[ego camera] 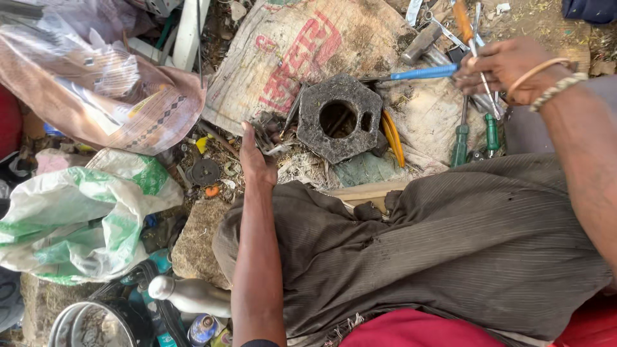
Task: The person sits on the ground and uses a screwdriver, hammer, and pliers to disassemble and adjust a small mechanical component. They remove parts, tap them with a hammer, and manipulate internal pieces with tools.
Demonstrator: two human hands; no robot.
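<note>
— Closest to the lens, what do you have?

— Dark ribbed cloth (450, 250) over the lap, with a strip of red (411, 331) at the bottom edge. From there I follow both arms out.

— Start at the grips.

— On my feed the right hand (504, 67) is clenched around a blue-handled tool (424, 72), holding it at the handle's right end. Its thin shaft points left, toward the hexagonal block (339, 117). Bangles (546, 80) sit on that wrist.

— And the other one?

— Left hand (256, 160) lies flat and released, fingers stretched toward a small heap of metal bits (270, 138) just left of the block. It grasps nothing.

— Where is the block against the two hands?

— Between them, resting on a dirty printed sack (289, 58). It's nearer the left hand; the tool's tip reaches its upper right corner.

— Around that?

— Yellow-handled pliers (393, 138) touch the block's right side. Two green screwdrivers (475, 138) lie below the right hand, a hammer (421, 44) above the tool. Far left: a green-and-white bag (77, 218), a clear plastic bag (83, 77), a metal bottle (189, 294).
</note>
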